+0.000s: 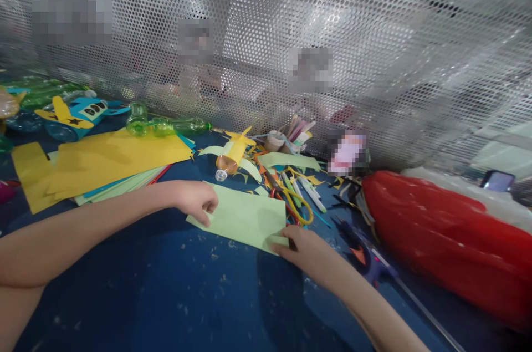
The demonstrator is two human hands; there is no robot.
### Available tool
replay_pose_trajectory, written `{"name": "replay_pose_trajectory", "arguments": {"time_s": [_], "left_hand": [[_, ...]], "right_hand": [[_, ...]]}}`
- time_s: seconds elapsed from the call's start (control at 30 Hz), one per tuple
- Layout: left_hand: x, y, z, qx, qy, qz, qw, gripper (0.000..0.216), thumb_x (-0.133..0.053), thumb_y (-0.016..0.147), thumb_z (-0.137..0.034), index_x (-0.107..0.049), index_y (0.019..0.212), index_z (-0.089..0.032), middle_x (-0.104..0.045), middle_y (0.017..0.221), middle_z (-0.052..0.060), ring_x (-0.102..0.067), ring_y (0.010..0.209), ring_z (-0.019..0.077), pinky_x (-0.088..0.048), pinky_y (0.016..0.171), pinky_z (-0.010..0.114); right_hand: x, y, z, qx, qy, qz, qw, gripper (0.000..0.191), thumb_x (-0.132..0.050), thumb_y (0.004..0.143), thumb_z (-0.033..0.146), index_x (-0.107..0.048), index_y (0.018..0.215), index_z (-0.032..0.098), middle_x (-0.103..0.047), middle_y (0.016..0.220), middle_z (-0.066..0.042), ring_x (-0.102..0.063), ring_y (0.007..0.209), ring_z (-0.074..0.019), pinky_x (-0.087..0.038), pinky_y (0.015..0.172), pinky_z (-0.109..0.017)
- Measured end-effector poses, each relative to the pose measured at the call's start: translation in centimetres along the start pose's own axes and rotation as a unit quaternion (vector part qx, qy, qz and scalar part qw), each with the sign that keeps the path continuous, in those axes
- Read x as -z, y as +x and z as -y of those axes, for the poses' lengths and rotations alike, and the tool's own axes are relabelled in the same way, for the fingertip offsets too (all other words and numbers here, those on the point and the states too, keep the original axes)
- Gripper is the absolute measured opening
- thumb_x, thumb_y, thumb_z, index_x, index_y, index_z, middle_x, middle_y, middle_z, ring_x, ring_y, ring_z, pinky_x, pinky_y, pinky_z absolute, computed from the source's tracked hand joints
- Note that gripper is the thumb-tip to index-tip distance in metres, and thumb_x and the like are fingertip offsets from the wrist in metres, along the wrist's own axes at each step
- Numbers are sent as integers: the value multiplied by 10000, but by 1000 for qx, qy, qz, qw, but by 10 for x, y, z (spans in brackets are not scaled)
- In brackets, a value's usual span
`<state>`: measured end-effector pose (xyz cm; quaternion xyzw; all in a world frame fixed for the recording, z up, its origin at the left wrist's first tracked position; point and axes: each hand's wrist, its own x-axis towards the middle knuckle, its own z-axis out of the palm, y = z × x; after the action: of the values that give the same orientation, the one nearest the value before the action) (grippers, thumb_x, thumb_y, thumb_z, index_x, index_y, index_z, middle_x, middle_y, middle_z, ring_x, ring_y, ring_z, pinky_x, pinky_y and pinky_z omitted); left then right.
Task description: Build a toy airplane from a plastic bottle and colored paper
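A light green paper sheet (245, 216) lies flat on the dark blue table (166, 285). My left hand (193, 200) is curled at the sheet's left edge, fingers closed on the paper. My right hand (301, 249) pinches the sheet's near right corner, fingers pressed together on it. Just behind the sheet lie yellow-handled scissors (297, 205) and a small bottle with yellow paper wings (230, 155).
Yellow paper sheets (108, 161) are stacked at the left, with a green plastic bottle (162, 126) and a blue and yellow bottle plane (72, 115) behind them. A red plastic bag (440, 230) fills the right. Paper scraps and pens (310, 191) litter the middle. A perforated metal screen (291, 36) walls the back.
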<state>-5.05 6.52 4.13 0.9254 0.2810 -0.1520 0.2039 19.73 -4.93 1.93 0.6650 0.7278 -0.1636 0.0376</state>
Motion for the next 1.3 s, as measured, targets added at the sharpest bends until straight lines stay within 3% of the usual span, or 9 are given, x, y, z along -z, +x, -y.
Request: {"name": "replay_pose_trajectory", "arguments": {"time_s": [0.2,0.47,0.63,0.73,0.8,0.9,0.97,1.1,1.3], "left_hand": [[-2,-1,0,-5,11,-19,1000,189,-635,712,-283,-643,830,-135,-628,762,45,-516,646,150,-313,504,217],[4,-1,2,-9,-13,28,999,211,-631,719,-271,-624,880,-135,-634,785,34,-523,642,135,-344,517,206],[3,-4,1,-3,22,19,1000,196,-616,720,-280,-607,874,-159,-632,816,33,-542,676,155,-350,526,219],[2,-13,-10,23,84,-28,996,274,-623,715,-306,-590,942,-156,-634,868,69,-571,760,216,-404,587,268],[-5,-18,-22,14,135,-104,985,384,-633,709,-254,-555,1070,-150,-601,1062,124,-546,959,285,-436,712,329],[-30,-20,-44,-110,117,-163,974,488,-475,833,-166,-393,1314,-157,-408,1377,127,-355,1267,264,-331,986,366],[-51,-18,-56,-155,61,-153,974,548,-387,909,-347,-254,1402,-151,-276,1465,103,-227,1349,227,-205,1087,359],[-81,-14,-63,-155,-21,-127,979,714,-241,892,-577,-107,1442,-142,-114,1503,81,-100,1379,224,-89,1126,387],[-80,-16,-63,-153,-46,-122,980,755,-242,872,-616,-124,1438,-132,-114,1500,88,-78,1381,231,-71,1129,406]], "right_hand": [[0,-1,0,11,7,-11,1000,151,-522,821,266,-619,765,166,-666,799,-83,-620,729,-220,-391,612,-273],[4,0,2,0,8,20,1000,175,-514,822,285,-607,752,154,-651,800,-87,-600,725,-210,-366,597,-260],[3,0,0,4,6,31,1000,188,-507,830,297,-606,766,151,-649,806,-90,-595,717,-206,-358,594,-261],[2,0,0,4,5,30,1000,184,-510,831,297,-609,786,149,-651,820,-94,-598,730,-209,-365,607,-262],[1,1,-1,6,6,28,1000,191,-506,833,303,-611,790,149,-653,820,-95,-600,736,-212,-367,611,-265],[1,1,-2,15,9,24,1000,201,-498,834,306,-610,772,151,-653,804,-92,-598,729,-213,-367,611,-269],[1,1,-2,22,18,20,999,182,-503,829,290,-610,769,155,-655,804,-86,-596,726,-205,-370,617,-265],[1,0,-4,26,28,11,999,161,-522,817,284,-615,780,159,-659,811,-79,-594,730,-196,-374,627,-257],[-1,2,-8,3,2,4,1000,245,-532,807,382,-603,718,165,-643,708,-60,-574,639,-185,-328,547,-253]]}}
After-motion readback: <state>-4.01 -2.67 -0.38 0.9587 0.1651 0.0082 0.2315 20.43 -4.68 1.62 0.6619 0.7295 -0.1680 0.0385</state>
